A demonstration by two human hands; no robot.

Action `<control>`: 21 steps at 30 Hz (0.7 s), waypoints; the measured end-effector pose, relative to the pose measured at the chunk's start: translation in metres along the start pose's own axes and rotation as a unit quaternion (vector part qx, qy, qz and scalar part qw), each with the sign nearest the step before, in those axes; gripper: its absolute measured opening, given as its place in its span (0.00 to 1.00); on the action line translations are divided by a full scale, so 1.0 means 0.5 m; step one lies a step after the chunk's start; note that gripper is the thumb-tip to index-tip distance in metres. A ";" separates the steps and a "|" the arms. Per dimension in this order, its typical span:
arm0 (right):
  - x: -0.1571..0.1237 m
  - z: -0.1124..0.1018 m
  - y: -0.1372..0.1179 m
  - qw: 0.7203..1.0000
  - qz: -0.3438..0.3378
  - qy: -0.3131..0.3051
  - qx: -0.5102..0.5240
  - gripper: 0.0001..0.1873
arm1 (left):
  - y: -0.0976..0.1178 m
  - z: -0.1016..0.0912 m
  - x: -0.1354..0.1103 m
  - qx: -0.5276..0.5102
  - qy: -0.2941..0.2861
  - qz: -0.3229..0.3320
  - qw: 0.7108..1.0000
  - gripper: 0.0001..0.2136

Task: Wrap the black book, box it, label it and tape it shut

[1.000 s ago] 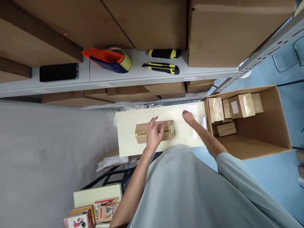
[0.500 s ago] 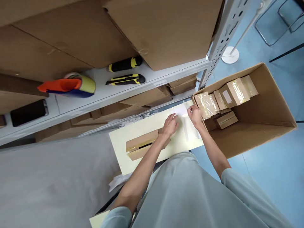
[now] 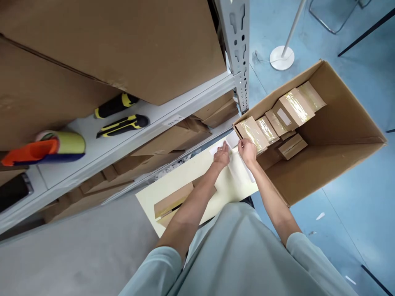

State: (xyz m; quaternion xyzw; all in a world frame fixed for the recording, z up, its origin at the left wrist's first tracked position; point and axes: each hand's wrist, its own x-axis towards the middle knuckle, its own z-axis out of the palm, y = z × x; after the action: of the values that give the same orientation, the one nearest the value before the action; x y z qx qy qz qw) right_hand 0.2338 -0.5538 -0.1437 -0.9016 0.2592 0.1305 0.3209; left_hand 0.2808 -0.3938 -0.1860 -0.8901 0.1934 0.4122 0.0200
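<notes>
L hand (image 3: 221, 156) is off the taped carton (image 3: 173, 198) vs 1 s ago and now sits next to R hand (image 3: 247, 152), both at the white paper (image 3: 233, 139); view's swung too, so the shelf (image 3: 157, 111) runs more diagonally. R thumb & fingers look closed on the paper's edge. L fingers are slightly bent on it; can't tell if they pinch or just press, as they cover part of it. Paper's thin, matte, right at the grip, far end of cream tabletop (image 3: 163, 187). White strip (image 3: 251, 176) just below grip is partly hidden by R hand; can't make out if roll or sheet.

Taped carton: L of grip, nearer the body, long, boxy, brown cardboard w/ yellowish tape; L forearm hides part. R of grip: big open box (image 3: 348, 107), plain cardboard walls, w/ small boxes (image 3: 253, 132) inside under glossy, crinkled tape; lower ones partly covered. Up-L of grip, on smooth grey shelf: 2 blk/yellow cutters (image 3: 125, 126), orange/blue tape dispenser (image 3: 64, 147), dark flat slab (image 3: 14, 191) cut off at view edge.
</notes>
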 end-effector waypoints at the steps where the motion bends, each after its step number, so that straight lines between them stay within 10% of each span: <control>1: 0.000 0.002 0.003 1.000 0.004 -0.003 -0.004 0.19 | 0.002 0.001 0.000 0.008 -0.001 -0.001 1.000 0.42; 15: -0.059 0.002 0.012 0.999 0.013 -0.009 -0.049 0.19 | 0.014 -0.010 0.029 0.036 -0.041 0.006 0.998 0.53; 21: -0.079 0.015 0.010 0.997 0.059 0.009 -0.047 0.21 | -0.015 -0.015 0.030 0.035 0.015 0.071 0.997 0.41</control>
State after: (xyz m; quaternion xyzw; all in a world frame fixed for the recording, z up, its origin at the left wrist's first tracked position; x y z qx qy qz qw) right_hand 0.1979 -0.5373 -0.1360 -0.9001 0.3081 0.1531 0.2673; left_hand 0.2979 -0.3932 -0.1931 -0.8788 0.2707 0.3924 0.0188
